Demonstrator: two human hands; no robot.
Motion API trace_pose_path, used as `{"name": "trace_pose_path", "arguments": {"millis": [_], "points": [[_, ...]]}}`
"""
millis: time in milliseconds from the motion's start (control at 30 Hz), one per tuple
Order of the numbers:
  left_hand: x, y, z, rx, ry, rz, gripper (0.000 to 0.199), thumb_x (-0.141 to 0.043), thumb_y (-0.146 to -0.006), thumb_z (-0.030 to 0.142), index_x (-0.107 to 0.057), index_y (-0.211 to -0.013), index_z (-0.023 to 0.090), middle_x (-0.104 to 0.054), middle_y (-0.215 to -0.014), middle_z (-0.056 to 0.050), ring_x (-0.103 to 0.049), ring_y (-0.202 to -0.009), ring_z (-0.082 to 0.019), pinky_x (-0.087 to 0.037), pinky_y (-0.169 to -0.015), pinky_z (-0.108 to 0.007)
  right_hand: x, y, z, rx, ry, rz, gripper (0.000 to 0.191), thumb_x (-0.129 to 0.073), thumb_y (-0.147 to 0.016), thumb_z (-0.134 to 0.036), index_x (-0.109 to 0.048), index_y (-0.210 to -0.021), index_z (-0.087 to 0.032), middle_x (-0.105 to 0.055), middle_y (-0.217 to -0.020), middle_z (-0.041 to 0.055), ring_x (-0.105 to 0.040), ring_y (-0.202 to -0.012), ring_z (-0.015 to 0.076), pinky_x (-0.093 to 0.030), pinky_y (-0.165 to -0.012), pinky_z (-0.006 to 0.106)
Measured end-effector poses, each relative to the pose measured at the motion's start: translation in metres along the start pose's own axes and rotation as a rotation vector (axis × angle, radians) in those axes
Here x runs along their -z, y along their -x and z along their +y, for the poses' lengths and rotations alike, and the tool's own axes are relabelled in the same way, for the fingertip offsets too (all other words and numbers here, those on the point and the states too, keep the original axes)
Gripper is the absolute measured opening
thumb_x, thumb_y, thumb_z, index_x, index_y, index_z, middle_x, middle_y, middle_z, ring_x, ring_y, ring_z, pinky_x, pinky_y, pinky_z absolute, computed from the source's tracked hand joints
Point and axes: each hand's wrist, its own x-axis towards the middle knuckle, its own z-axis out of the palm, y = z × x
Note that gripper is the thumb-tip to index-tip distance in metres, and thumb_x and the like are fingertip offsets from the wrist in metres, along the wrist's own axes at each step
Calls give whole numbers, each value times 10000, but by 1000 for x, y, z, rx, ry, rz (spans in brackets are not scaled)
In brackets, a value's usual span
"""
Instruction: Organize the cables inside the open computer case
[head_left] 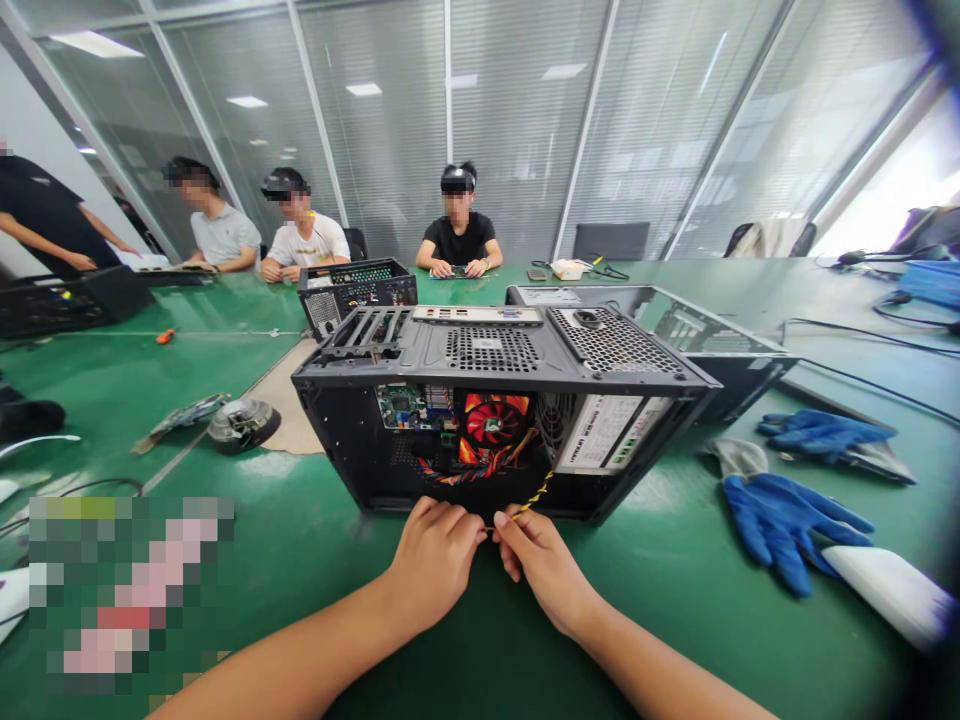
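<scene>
An opened black computer case (pixel 487 362) lies in front of me, its open side facing me. Inside show a red cooling fan (pixel 495 425), part of a green circuit board (pixel 405 408), bundled coloured wires and a power supply (pixel 611 432) with a white label. From near the power supply a twisted yellow-and-black cable (pixel 541 490) runs out to my hands. My right hand (pixel 544 560) pinches this cable between thumb and forefinger. Close beside it, my left hand (pixel 439 550) is closed, pinching the cable's thin end. The fingertips partly hide that end.
Blue work gloves (pixel 787 515) and a white object (pixel 889 590) lie to the right. A round metal part (pixel 244 425) rests on cardboard at left. Behind stand another case (pixel 358 290) and a grey panel (pixel 675 320). Several people sit or stand across the green table.
</scene>
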Motion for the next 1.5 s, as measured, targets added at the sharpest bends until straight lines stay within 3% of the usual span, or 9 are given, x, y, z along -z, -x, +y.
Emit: {"name": "trace_pose_path", "arguments": {"millis": [800, 1100, 1500], "points": [[-3, 1, -1, 15, 50, -43, 237, -415, -972, 153, -600, -826, 174, -608, -730, -22, -561, -688, -187, -392, -704, -341, 1, -1, 2, -13, -19, -13, 522, -626, -768, -681, -559, -692, -169, -470, -519, -51, -440, -447, 84, -358, -416, 203], [-5, 3, -3, -4, 95, -43, 196, -439, -969, 172, -599, -856, 170, -616, -773, -35, -566, -721, -193, -421, -714, -350, 2, -1, 6, 2, 21, 32, 506, -591, -812, -656, -523, -644, -183, -416, -445, -71, -363, -383, 68, -289, -385, 201], [-6, 4, -4, -35, 80, 38, 167, -502, -960, 210, -598, -827, 180, -623, -746, -24, -560, -686, -179, -396, -691, -338, 1, 0, 3, 3, 37, 27, 490, -584, -829, -627, -511, -625, -188, -400, -425, -77, -343, -374, 67, -267, -392, 207]]}}
